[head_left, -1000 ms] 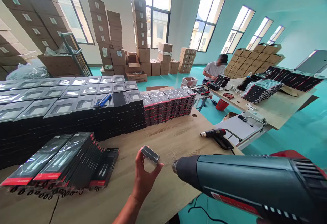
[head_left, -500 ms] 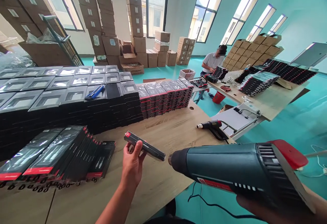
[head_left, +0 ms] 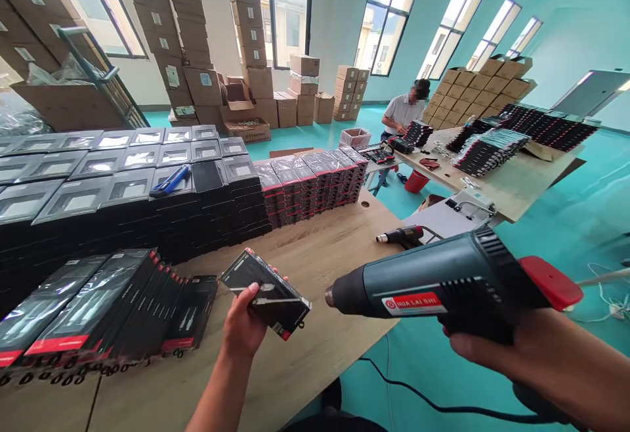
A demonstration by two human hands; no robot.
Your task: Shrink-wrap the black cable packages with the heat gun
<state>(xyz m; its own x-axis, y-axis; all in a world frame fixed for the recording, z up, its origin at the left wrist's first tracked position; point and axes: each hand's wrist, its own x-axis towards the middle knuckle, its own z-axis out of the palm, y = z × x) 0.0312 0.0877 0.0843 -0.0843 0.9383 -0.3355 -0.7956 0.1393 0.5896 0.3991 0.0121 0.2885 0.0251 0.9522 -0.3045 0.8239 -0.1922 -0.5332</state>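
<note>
Gripping a flat black package (head_left: 266, 294) by its near edge, the left hand (head_left: 245, 328) holds it tilted above the wooden counter (head_left: 325, 255), with its windowed face turned up and its red-tipped corner toward 5 o'clock. The right hand (head_left: 534, 360) is clenched around the grip of a dark teal heat gun (head_left: 443, 284). The gun's nozzle points toward 9 o'clock — close to the package's right end but apart from it. A black cord (head_left: 418, 400) trails below the gun over the teal floor (head_left: 566, 222).

At 9 o'clock from the package, a fanned row of similar packages (head_left: 113, 307) lies overlapping on the counter, red ends toward the near edge. At 11 o'clock stand tall stacks of black boxes (head_left: 98, 215) with a blue utility knife (head_left: 170, 180) lying on top. At 12 to 1 o'clock are lower stacks of red-edged packages (head_left: 315, 182). A second heat gun (head_left: 401, 235) rests at the counter's far right edge, at 2 o'clock. Farther off at 1 o'clock, a co-worker (head_left: 406, 113) in a white shirt sits at another counter (head_left: 512, 182) loaded with more packages — cardboard cartons (head_left: 197, 58) are piled along the windows behind.
</note>
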